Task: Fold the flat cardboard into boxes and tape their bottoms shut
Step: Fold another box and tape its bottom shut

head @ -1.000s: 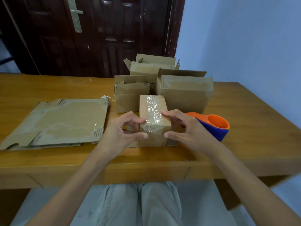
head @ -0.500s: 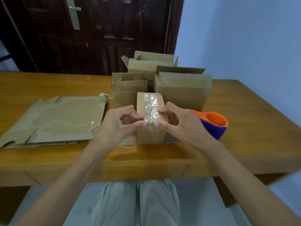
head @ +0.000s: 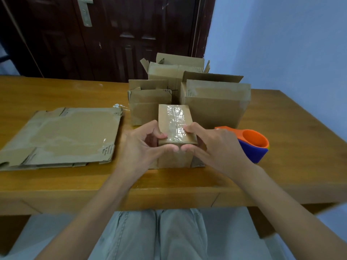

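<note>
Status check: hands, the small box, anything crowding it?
Left hand and right hand both grip small box, taped face up. Folded boxes close behind, tape dispenser right, flat cardboard left.

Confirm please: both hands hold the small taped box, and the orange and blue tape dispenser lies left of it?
Not quite. The head view shows the tape dispenser right of the small box, not left. Left hand and right hand do hold it.

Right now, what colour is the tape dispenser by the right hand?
The tape dispenser is orange with a blue body, seen in the head view.
</note>
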